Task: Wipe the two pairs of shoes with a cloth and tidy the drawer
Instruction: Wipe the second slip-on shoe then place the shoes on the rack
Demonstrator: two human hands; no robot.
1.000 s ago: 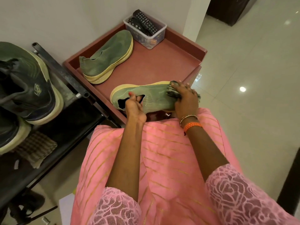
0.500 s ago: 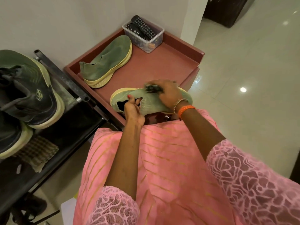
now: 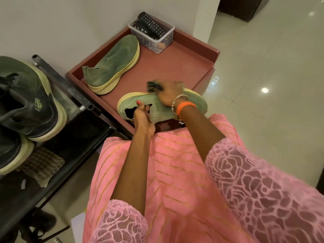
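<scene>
A light green slip-on shoe (image 3: 196,102) with a cream sole is held over the near edge of the reddish-brown drawer top (image 3: 175,67). My left hand (image 3: 142,116) grips it at the ankle opening. My right hand (image 3: 169,93) holds a dark cloth (image 3: 153,85) and presses it on the shoe's upper; the hand is blurred. The matching green shoe (image 3: 114,65) lies on its sole further back on the drawer top. A pair of dark green lace-up shoes (image 3: 26,102) stands on the black rack at the left.
A clear plastic box (image 3: 152,39) holding remote controls sits at the back corner of the drawer top. A checked cloth (image 3: 42,165) lies on the black rack (image 3: 78,137). Glossy tiled floor (image 3: 263,67) spreads to the right.
My right hand with the cloth has swept leftward along the shoe from its toe to the middle of the upper. My left hand keeps its hold at the ankle opening.
</scene>
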